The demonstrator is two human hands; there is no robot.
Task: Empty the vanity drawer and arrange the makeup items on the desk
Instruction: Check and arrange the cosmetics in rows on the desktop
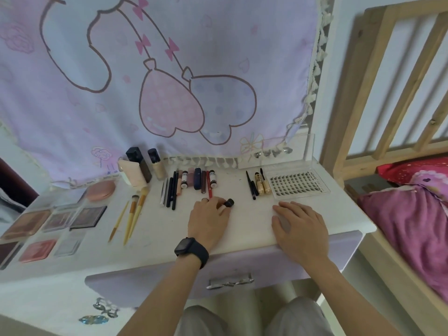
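A small black tube [229, 203] is pinched, as far as can be seen, at the tips of the left hand [209, 220], whose fingers [215, 202] are curled over it. The tube lies at the far right of those fingers and is short, its long axis tilted from near left to far right. It is low over the worktop [155, 229]; whether it rests there cannot be told.

Just beyond the fingers a row of pencils and tubes [194, 183] is laid out, each with its long axis running near to far. The near tip of a red pencil [208, 187] comes right up to the knuckles. A bare strip of worktop is left to the right of the row, before the mascara group [258, 186].

The right hand [299, 226] is laid flat with fingers straight, near the lash tray [297, 184], gripping nothing. The left hand is the nearer to the row, so the tube would probably be turned to match and set at the right end. The drawer [169, 282] is pushed in.
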